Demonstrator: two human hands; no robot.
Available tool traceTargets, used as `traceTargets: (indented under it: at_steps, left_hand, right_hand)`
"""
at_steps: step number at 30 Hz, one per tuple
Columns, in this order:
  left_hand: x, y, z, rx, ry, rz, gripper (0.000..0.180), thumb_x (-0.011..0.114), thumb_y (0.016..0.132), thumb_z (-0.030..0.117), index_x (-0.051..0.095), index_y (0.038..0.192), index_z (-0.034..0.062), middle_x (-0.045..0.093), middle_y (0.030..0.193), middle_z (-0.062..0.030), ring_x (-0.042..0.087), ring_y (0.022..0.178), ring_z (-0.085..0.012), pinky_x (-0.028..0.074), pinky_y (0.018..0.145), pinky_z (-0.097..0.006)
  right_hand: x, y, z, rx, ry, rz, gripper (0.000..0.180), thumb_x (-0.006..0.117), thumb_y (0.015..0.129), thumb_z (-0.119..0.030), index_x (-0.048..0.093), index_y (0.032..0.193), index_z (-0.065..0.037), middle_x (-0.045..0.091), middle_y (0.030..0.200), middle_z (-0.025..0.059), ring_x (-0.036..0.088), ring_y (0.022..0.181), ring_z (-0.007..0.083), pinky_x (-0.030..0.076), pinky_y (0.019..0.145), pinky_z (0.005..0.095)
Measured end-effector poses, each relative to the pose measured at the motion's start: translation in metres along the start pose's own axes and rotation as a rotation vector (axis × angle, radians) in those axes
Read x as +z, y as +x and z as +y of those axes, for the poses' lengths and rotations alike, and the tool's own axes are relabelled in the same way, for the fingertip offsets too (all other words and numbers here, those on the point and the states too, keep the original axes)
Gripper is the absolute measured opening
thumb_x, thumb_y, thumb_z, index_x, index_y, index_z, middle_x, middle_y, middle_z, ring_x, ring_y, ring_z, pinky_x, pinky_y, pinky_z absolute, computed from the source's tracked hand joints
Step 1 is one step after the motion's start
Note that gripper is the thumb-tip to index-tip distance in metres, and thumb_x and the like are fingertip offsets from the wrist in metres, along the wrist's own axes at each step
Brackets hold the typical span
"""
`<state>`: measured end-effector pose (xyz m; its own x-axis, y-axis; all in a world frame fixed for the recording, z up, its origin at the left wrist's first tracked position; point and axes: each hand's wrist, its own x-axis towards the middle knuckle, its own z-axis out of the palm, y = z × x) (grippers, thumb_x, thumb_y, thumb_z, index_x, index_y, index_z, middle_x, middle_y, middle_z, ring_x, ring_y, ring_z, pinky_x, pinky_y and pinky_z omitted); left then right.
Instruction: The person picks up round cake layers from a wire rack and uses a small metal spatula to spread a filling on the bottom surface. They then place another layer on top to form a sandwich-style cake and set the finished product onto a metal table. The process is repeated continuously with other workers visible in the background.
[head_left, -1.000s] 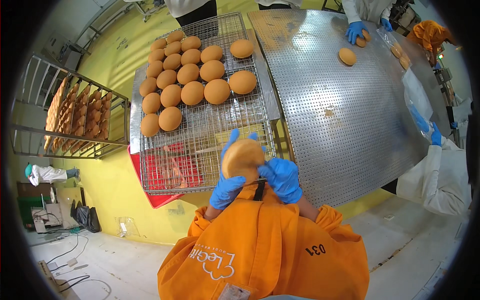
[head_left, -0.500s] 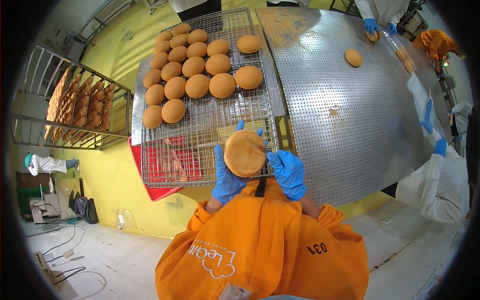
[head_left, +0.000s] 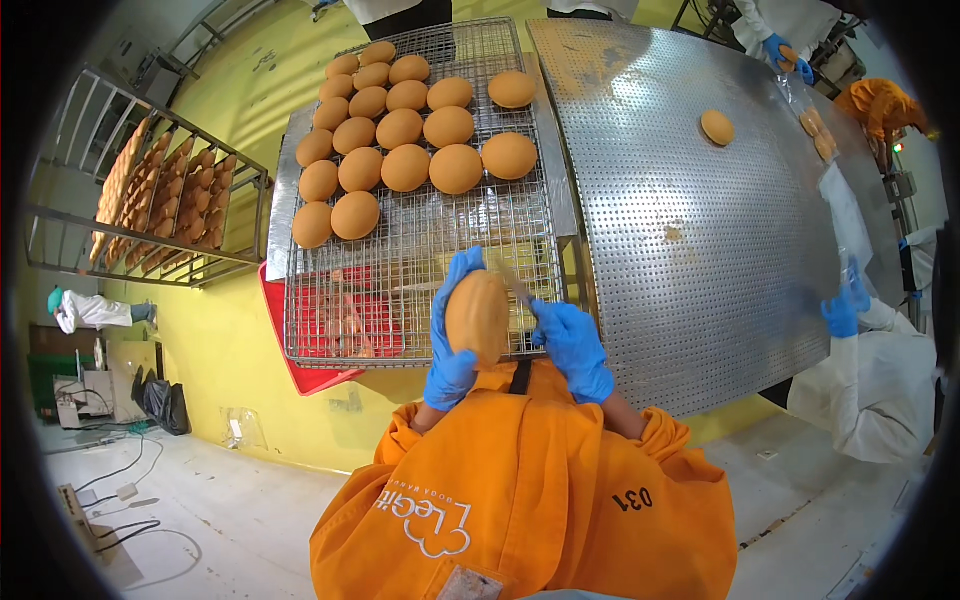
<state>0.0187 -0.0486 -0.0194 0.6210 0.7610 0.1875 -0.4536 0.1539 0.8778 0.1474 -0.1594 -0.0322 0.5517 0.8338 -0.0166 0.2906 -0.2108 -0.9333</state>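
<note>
My left hand (head_left: 455, 365), in a blue glove, grips a round golden-brown bun (head_left: 477, 315) tilted nearly on edge above the near part of the wire rack. Its fingers wrap the far left side, with the thumb across the near edge. Just right of the bun, my right hand (head_left: 573, 350), also gloved in blue, is closed around the handle of a small knife (head_left: 519, 289). The blurred blade points up and left, close to the bun's right side; whether it touches cannot be made out. Browned buns (head_left: 405, 168) lie in rows on the wire rack (head_left: 420, 225).
A perforated metal table (head_left: 660, 300) stands to the right, bearing a single bun (head_left: 717, 127). Beneath the rack sits a red crate (head_left: 305, 375). A wheeled trolley (head_left: 150, 240) of loaded trays is at left. Co-workers in white (head_left: 868, 375) work along the table's right and far sides.
The bun has turned from facing up to nearly on edge in my left hand. The knife has moved off its face to the right. At the far right, a co-worker has lifted a bun.
</note>
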Motion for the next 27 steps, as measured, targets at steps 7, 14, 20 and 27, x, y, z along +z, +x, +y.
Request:
traceTargets:
  at_steps: [7, 14, 20, 27]
  left_hand:
    - [0.004, 0.003, -0.002, -0.271, -0.227, -0.399, 0.144, 0.092, 0.053, 0.04, -0.008, 0.153, 0.0157, 0.009, 0.159, -0.0153, 0.037, 0.136, -0.0244, 0.031, 0.111, -0.04]
    - [0.016, 0.007, 0.011, -0.415, -0.309, -0.436, 0.142, 0.092, 0.056, 0.034, -0.01, 0.154, 0.017, 0.016, 0.157, -0.0148, 0.04, 0.133, -0.0234, 0.033, 0.11, -0.039]
    - [0.008, 0.02, 0.023, -0.058, -0.039, -0.48, 0.138, 0.092, 0.055, 0.026, -0.003, 0.155, 0.0171, 0.021, 0.156, -0.0175, 0.034, 0.137, -0.0302, 0.028, 0.112, -0.043]
    - [-0.001, 0.043, 0.039, -0.001, 0.295, -0.42, 0.129, 0.09, 0.061, 0.028, 0.003, 0.155, 0.0183, 0.019, 0.156, -0.018, 0.026, 0.141, -0.0364, 0.024, 0.114, -0.046]
  right_hand:
    - [-0.001, 0.007, -0.014, -0.499, -0.216, 0.286, 0.035, 0.063, 0.087, -0.045, 0.062, 0.075, -0.012, 0.058, 0.066, 0.0051, 0.056, 0.057, 0.0238, 0.043, 0.052, 0.0366]
    - [-0.011, 0.003, 0.001, -0.807, -0.591, 0.434, 0.036, 0.064, 0.084, -0.047, 0.059, 0.074, -0.013, 0.047, 0.063, 0.0017, 0.05, 0.055, 0.0222, 0.038, 0.05, 0.035]
    - [-0.019, 0.004, 0.015, -0.632, -0.358, 0.139, 0.03, 0.065, 0.088, -0.035, 0.06, 0.076, -0.008, 0.055, 0.068, 0.0061, 0.053, 0.057, 0.0237, 0.038, 0.051, 0.0367]
    - [-0.002, 0.003, 0.004, 0.06, 0.564, 0.009, 0.036, 0.071, 0.086, -0.016, 0.059, 0.117, -0.001, 0.064, 0.108, 0.0069, 0.061, 0.094, 0.0174, 0.051, 0.08, 0.0307]
